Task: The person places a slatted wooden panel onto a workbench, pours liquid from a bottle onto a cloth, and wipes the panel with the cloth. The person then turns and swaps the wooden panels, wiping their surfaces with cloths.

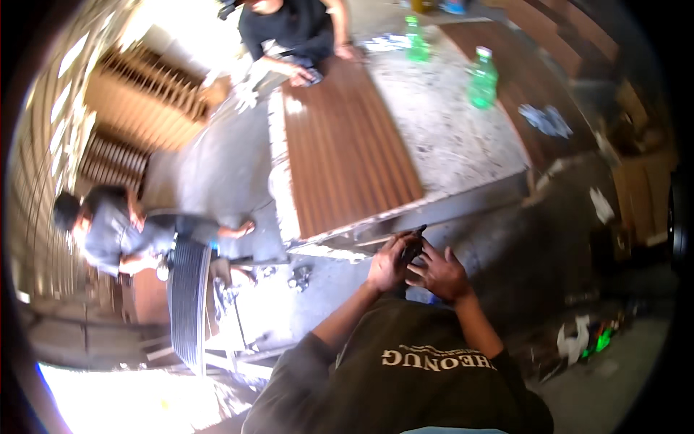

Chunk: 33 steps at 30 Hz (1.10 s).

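My left hand point(390, 262) is closed around a small dark object point(413, 250), held in front of my chest. Its exact kind is hard to make out. Close beside it, my right hand point(442, 275) has its fingers spread, with the fingertips at the dark object. Both hands are just off the near edge of a worktable point(463, 152) with a pale, stained top. On that table lies a brown striped wood panel point(347, 145). At its far end another person point(289, 32) rests a hand on the panel and has a dark cloth point(311, 75) under the other.
Two green bottles point(482, 81) stand on the table. A crumpled cloth point(546, 121) lies on a darker brown panel point(517, 79) at right. At left, a person point(108, 228) is beside a stack of dark sheets point(189, 300). Cardboard boxes point(640, 195) stand far right.
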Motion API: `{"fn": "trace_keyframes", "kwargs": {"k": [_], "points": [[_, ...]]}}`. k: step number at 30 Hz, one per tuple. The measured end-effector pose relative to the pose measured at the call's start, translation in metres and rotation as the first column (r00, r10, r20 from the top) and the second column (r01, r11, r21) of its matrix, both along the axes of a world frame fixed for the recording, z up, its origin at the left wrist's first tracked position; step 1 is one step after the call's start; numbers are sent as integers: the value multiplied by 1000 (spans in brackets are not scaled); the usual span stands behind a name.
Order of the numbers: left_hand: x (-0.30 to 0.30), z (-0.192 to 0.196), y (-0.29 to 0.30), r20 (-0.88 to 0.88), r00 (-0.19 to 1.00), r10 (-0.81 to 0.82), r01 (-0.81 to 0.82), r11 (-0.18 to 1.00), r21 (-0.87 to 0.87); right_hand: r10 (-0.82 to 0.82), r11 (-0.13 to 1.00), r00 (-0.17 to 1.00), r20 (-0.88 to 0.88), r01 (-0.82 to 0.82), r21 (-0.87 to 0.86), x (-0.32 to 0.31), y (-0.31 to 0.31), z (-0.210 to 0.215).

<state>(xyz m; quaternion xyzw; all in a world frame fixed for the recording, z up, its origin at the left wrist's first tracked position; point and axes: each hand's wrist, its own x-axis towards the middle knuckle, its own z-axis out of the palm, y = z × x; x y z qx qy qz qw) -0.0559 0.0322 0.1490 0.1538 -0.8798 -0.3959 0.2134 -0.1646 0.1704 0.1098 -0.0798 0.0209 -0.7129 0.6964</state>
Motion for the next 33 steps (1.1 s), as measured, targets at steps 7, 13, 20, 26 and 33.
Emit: {"fn": "trace_keyframes", "kwargs": {"k": [7, 13, 20, 26, 33], "points": [[140, 105, -137, -336, 704, 626, -614, 774, 155, 135, 973, 886, -444, -33, 230, 2, -40, -10], [238, 233, -175, -923, 122, 365, -939, -259, -226, 256, 903, 840, -478, -32, 427, 19, -123, -14], [256, 78, -327, -631, 172, 757, -961, 271, 63, 347, 845, 709, -615, 49, 533, 66, -204, 2], [276, -11, -347, -411, 62, 910, -850, 264, 457, 208, 814, 787, -580, 189, 549, 65, -211, 9], [249, -53, -332, -189, 153, 970, -833, 229, 504, 123, 806, 720, -683, 329, 493, 30, -233, 11]]}}
